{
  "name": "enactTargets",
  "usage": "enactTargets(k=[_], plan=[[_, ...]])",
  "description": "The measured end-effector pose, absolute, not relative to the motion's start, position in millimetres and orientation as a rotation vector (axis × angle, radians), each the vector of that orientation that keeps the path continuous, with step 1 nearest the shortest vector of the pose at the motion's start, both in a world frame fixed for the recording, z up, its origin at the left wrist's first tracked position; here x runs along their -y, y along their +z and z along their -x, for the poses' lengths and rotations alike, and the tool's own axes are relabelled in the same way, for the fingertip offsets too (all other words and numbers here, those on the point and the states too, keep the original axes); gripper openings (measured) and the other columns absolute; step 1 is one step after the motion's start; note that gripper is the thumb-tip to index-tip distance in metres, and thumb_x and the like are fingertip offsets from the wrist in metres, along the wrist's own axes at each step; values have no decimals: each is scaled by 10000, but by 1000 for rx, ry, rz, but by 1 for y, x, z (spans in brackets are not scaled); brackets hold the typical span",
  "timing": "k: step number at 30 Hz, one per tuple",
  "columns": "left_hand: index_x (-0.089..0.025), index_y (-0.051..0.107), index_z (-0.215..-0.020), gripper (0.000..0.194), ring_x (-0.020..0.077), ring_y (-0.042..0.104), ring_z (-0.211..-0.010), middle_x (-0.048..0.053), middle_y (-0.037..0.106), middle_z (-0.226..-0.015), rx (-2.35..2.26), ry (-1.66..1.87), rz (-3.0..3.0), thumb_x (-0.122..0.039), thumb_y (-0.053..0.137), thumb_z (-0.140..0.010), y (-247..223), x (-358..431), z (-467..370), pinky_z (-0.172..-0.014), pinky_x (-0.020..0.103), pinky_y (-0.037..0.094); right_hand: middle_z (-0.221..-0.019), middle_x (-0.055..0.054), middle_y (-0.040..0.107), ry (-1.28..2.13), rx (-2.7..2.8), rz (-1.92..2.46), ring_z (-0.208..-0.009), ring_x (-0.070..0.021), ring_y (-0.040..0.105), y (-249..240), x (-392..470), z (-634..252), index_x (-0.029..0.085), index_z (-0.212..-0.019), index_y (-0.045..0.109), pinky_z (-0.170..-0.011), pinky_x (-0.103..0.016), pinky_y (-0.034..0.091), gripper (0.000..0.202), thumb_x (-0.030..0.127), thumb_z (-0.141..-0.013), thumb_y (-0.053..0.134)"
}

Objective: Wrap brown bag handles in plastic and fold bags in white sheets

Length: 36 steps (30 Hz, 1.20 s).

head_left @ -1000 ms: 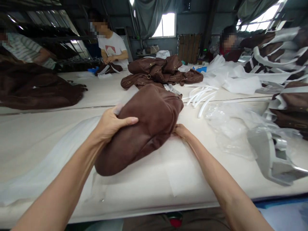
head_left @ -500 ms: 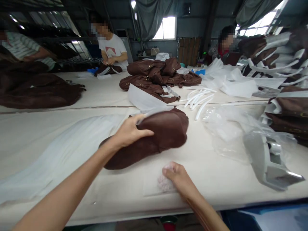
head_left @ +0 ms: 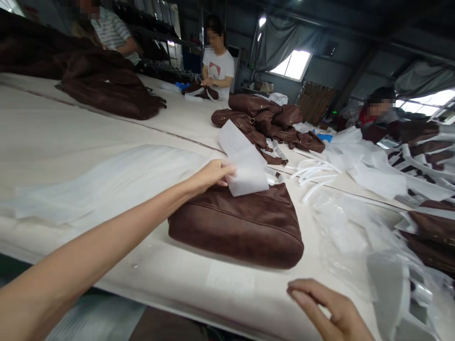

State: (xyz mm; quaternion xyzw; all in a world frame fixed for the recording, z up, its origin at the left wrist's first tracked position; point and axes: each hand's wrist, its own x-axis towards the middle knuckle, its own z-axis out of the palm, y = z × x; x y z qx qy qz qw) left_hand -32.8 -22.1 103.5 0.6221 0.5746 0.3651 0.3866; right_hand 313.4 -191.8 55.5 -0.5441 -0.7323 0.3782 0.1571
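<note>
A dark brown leather bag (head_left: 238, 227) lies on the cloth-covered table in front of me, its rounded base towards me. My left hand (head_left: 218, 173) reaches over the bag's far left edge and pinches a thin white sheet (head_left: 245, 163) between thumb and fingers. The sheet stands up over the bag's far side. My right hand (head_left: 330, 308) is to the right of and nearer than the bag, apart from it. Its thumb and forefinger tips come together with nothing visible between them. A flat whitish rectangle (head_left: 229, 282) lies before the bag.
White sheets (head_left: 106, 177) spread at the left. Behind the bag are a pile of brown bags (head_left: 263, 116) and white curved strips (head_left: 316, 170). Clear plastic (head_left: 341, 232) and a grey tape dispenser (head_left: 394, 293) lie at the right. Several people work across the table.
The bag has turned its base towards me. My left hand has moved from the bag to the white sheet. My right hand went right, and the small pinkish packet no longer shows in it.
</note>
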Motion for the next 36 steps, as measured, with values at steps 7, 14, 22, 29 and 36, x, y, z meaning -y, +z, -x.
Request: enactTargets(k=[7, 14, 22, 29, 36], plan=[[-198, 423, -1421, 678, 310, 450, -1323, 128, 492, -1444, -1873, 750, -2283, -581, 510, -868, 95, 74, 73, -1116, 424, 327, -1407, -107, 511, 162, 2221, 1402, -1278, -295, 511, 46, 144, -313, 280, -1443, 392, -1036, -457, 466, 600, 416, -896, 595], [-233, 581, -1133, 437, 268, 627, -989, 49, 661, -1073, -1533, 148, -2539, -395, 742, -761, 80, 108, 43, -815, 323, 439, -858, -24, 617, 355, 2369, 1513, -818, -221, 620, 53, 101, -301, 231, -927, 555, -732, -331, 482, 190, 355, -820, 652], [-222, 532, -970, 416, 280, 623, -937, 50, 647, -1012, -1483, 66, -2575, -334, 822, -694, 94, 90, 19, -688, 318, 413, -918, -36, 592, 229, 2589, 1527, -877, -234, 590, 68, 92, -292, 227, -938, 519, -699, -320, 423, 220, 346, -813, 655], [-197, 515, -1000, 237, 234, 626, -857, 57, 657, -968, -1362, 81, -2834, -214, 682, -834, 62, 88, -10, -634, 322, 409, -800, -30, 530, -321, 2667, 1170, -730, -213, 523, 31, 84, -258, 226, -829, 438, -622, -312, 375, 149, 162, -829, 572], [-221, 532, -959, 300, 220, 604, -922, 29, 644, -990, -1324, -2, -2806, -249, 764, -771, 76, 82, 45, -691, 315, 414, -749, -13, 469, -239, 2488, 900, -704, -191, 497, -8, 81, -274, 224, -837, 429, -635, -298, 412, 132, 204, -968, 430]])
